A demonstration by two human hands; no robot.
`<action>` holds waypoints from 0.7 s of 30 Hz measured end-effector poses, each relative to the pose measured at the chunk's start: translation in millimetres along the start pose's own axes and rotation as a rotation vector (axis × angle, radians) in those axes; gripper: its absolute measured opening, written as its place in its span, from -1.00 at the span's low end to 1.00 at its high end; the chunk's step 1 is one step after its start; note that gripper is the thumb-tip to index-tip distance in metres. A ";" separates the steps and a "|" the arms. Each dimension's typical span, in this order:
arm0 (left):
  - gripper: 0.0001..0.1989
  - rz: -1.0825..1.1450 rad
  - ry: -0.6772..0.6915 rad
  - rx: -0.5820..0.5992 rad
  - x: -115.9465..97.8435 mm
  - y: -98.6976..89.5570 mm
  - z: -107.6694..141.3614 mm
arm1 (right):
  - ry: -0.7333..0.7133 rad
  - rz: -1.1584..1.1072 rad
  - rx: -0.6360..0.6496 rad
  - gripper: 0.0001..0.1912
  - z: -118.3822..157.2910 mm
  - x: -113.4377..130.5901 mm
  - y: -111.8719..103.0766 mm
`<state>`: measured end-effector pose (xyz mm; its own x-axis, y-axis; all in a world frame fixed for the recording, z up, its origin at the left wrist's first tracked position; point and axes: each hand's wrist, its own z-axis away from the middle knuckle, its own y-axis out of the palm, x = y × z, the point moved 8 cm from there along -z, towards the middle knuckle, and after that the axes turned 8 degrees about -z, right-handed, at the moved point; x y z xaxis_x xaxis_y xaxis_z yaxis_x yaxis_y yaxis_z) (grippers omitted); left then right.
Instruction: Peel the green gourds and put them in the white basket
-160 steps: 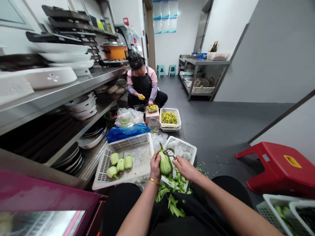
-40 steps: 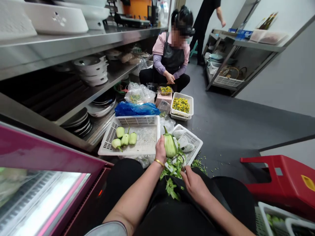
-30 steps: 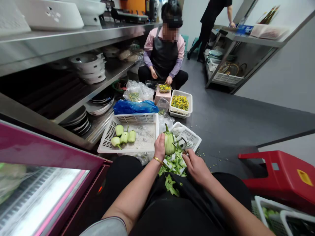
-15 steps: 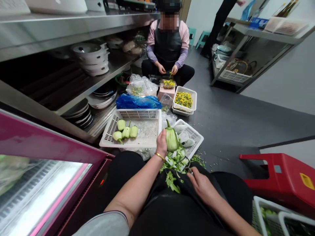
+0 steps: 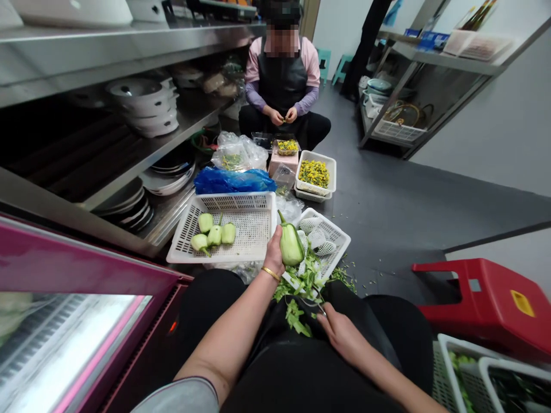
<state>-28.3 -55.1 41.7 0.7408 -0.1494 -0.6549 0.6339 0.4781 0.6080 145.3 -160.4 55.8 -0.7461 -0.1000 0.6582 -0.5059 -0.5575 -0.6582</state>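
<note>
My left hand (image 5: 274, 251) is wrapped around a round green eggplant (image 5: 291, 245), whose thick stem points up and whose skin is partly peeled. My right hand (image 5: 342, 328) grips a metal peeler (image 5: 313, 302) low over my lap, apart from the eggplant. Beneath both hands, green peelings (image 5: 310, 280) lie heaped at the near end of a small white basket (image 5: 334, 268), and more rest on my black apron. Several pale peeled eggplants (image 5: 214, 236) sit in the large white basket (image 5: 253, 221) to the left.
White foam nets (image 5: 317, 237) lie in the small basket. Ahead, a person (image 5: 282, 77) handles yellow flowers beside a basket of them (image 5: 314, 174). Steel shelving (image 5: 129, 175) stands left, a red stool (image 5: 486, 298) right. Blue plastic (image 5: 235, 180) lies behind the large basket.
The view has shifted a little. The eggplant in my left hand is tilted more to the left at its stem. My right hand with the peeler has dropped slightly lower.
</note>
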 end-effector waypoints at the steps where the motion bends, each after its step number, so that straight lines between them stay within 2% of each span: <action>1: -0.51 0.020 -0.020 0.002 0.8 0.2 -1.0 | 0.030 0.003 0.028 -0.81 6.5 -11.4 1.5; 2: -0.52 0.038 -0.040 0.008 1.7 1.3 -1.1 | 0.049 0.002 0.035 -0.80 10.0 -17.5 -2.1; 4: -0.55 0.068 -0.089 0.037 4.7 5.8 0.8 | 0.038 -0.014 0.003 -0.77 7.5 -12.5 -20.1; 9: -0.58 0.070 -0.154 0.099 7.8 17.0 10.4 | -0.092 -0.034 -0.144 -0.77 -32.6 51.8 -74.7; 11: -0.60 0.024 -0.134 0.137 7.0 20.3 12.6 | -0.113 -0.032 -0.183 -0.78 -51.1 72.2 -87.0; 13: -0.60 -0.016 -0.100 0.179 6.9 22.9 13.3 | -0.119 -0.022 -0.210 -0.79 -63.9 82.8 -91.0; 15: -0.59 -0.024 -0.063 0.196 7.0 23.0 12.0 | -0.117 -0.013 -0.221 -0.80 -66.0 82.3 -84.5; 17: -0.59 -0.010 -0.057 0.172 8.4 19.8 9.0 | -0.102 -0.009 -0.210 -0.81 -55.0 70.1 -66.8; 19: -0.58 0.005 -0.073 0.111 8.9 14.3 5.3 | -0.070 -0.014 -0.144 -0.83 -34.2 47.1 -40.0; 21: -0.57 0.040 -0.079 0.054 5.8 9.7 2.7 | -0.028 -0.031 -0.014 -0.83 -10.8 19.2 -12.0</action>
<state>-17.3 -53.6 45.0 0.7796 -0.2003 -0.5934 0.6131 0.4380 0.6575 132.4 -146.7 72.4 -0.7177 -0.1065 0.6882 -0.5348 -0.5487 -0.6426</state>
